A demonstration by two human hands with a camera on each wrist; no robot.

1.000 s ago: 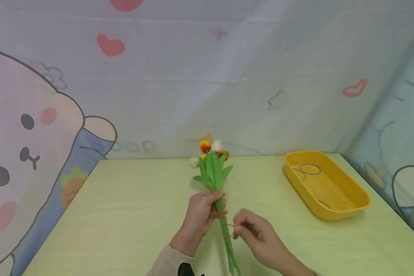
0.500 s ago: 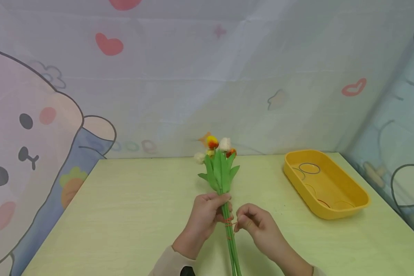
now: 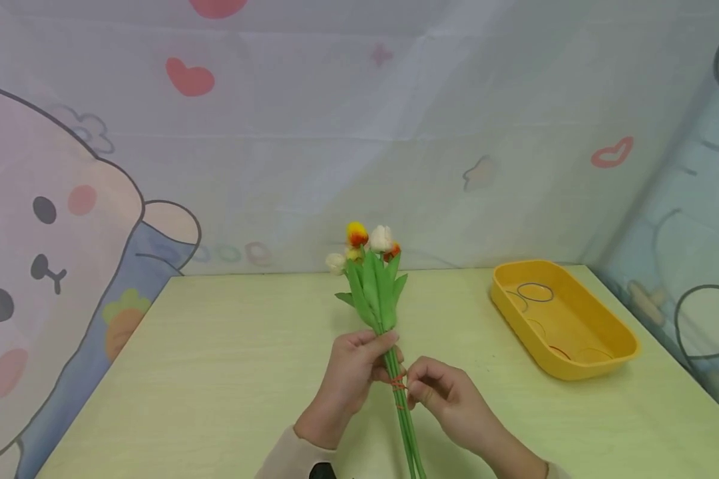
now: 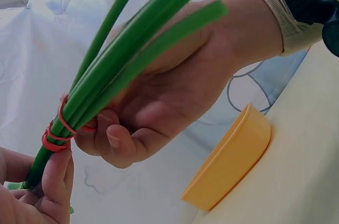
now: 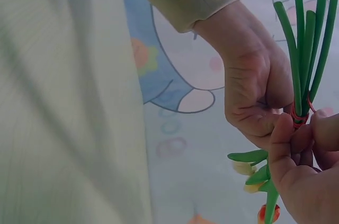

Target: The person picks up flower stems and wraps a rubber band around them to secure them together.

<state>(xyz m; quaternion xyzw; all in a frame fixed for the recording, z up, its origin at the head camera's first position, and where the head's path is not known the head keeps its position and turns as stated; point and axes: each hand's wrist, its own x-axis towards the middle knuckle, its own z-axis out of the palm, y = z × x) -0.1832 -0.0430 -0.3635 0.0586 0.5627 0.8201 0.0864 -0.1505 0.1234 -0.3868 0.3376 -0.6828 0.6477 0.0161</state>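
Observation:
A bunch of artificial tulips (image 3: 370,293), with white, yellow and orange heads over green leaves, tilts slightly above the table. My left hand (image 3: 359,369) grips its green stems (image 4: 114,68) just below the leaves. Around the stems, under that hand, a red rubber band (image 4: 57,135) is wound in several turns. My right hand (image 3: 446,399) pinches a strand of the band close against the stems. In the right wrist view a small loop of the rubber band (image 5: 300,118) runs to the thumb. The right fingertips are partly hidden there.
On the right of the pale table (image 3: 234,372) stands a yellow tray (image 3: 563,369). Several thin loops, one a blue band (image 3: 535,292), lie inside it. A printed cloth (image 3: 311,133) hangs behind the table's back edge.
The strand stretched out from the stems has shortened, as the right hand came closer to them. The bunch swung right, then partly back left.

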